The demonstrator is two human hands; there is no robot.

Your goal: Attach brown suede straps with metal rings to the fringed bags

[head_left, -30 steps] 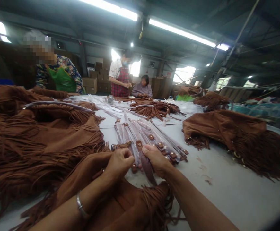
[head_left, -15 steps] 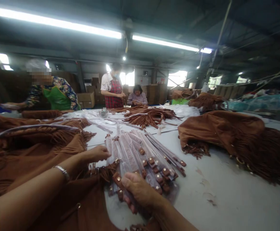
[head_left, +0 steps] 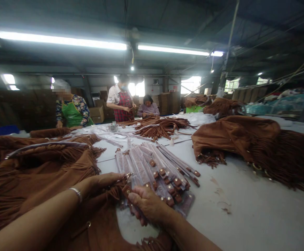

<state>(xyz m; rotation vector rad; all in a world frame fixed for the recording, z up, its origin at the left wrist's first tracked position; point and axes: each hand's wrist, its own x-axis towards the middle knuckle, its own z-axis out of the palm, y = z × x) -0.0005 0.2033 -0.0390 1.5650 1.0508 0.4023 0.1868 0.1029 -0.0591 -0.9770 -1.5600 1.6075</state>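
1. Grey worktable filled the lower frame.
2. Right hand pinched one plastic-sleeved brown suede strap, bottom centre.
3. Left hand rested loosely curled on brown fringed suede bag.
4. Judgement: gripping near the snap tab separates one strap cleanly.

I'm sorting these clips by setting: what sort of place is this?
Most likely a bag factory: piles of brown fringed bags on a long work table, plastic-wrapped straps, stacked cartons behind.

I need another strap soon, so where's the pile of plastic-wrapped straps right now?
The plastic-wrapped straps fan out at the table's centre, just beyond the right hand, between the fringed bag on the left and the brown fringed pile on the right.
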